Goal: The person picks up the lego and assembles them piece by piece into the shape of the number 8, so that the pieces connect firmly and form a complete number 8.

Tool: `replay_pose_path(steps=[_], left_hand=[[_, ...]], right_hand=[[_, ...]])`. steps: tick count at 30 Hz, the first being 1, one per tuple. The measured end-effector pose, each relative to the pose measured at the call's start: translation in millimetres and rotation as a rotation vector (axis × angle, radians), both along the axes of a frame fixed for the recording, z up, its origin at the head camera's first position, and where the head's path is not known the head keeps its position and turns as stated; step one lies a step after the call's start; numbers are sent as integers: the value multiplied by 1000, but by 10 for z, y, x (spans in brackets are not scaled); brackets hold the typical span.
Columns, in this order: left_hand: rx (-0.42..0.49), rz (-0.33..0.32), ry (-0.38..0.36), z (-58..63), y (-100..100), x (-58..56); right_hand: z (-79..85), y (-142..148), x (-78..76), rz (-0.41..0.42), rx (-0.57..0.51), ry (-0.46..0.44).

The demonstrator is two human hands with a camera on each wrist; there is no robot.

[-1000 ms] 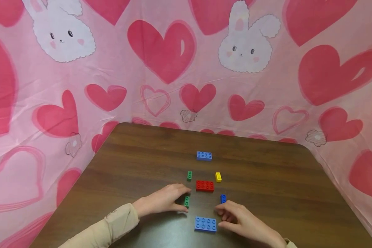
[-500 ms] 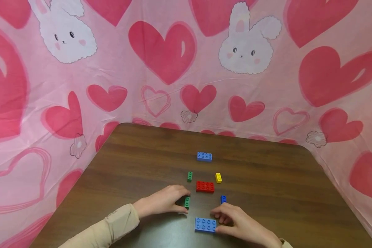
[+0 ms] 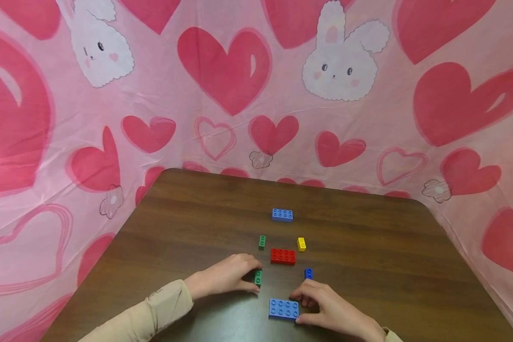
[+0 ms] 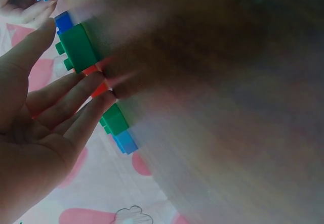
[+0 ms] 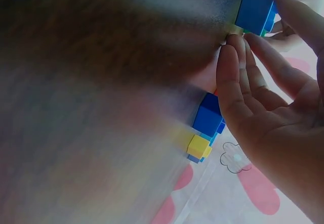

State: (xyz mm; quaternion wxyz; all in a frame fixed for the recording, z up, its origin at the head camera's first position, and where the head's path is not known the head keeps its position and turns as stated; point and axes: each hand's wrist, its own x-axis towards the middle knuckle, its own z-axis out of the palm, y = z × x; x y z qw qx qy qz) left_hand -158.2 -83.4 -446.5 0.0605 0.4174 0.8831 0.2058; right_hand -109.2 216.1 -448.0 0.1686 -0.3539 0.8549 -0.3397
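Observation:
My left hand point(image 3: 224, 275) lies around a small green brick point(image 3: 258, 277), thumb on the near side and fingers on the far side. In the left wrist view a gap shows between the thumb and this green brick point(image 4: 81, 48). At the right end of the large light-blue brick point(image 3: 284, 308), my right hand point(image 3: 325, 304) spreads thumb and fingers. The thumb tip is at its near corner and the fingertips are by its far corner; whether they touch I cannot tell. Just beyond the right hand's knuckles is a small dark-blue brick point(image 3: 308, 273).
A red brick point(image 3: 283, 256) sits ahead, between and beyond the hands. Farther back are another small green brick point(image 3: 262, 242), a small yellow brick point(image 3: 301, 244) and a second light-blue brick point(image 3: 282, 214). All are on the brown wooden table point(image 3: 188, 213), with a pink heart-and-rabbit cloth point(image 3: 282, 104) behind.
My right hand has moved slightly left, its thumb reaching the corner of the near light-blue brick. The left hand and the bricks stay practically in place.

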Motion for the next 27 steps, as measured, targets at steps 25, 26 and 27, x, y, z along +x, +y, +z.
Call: replay_pose_path(steps=[25, 26, 27], left_hand=[[0, -17, 23, 3, 7, -21], [-4, -14, 22, 1, 9, -21], [-6, -13, 22, 1, 11, -21]], right_hand=[[42, -50, -17, -38, 46, -113], [35, -47, -18, -36, 43, -114], [29, -43, -19, -34, 40, -115]])
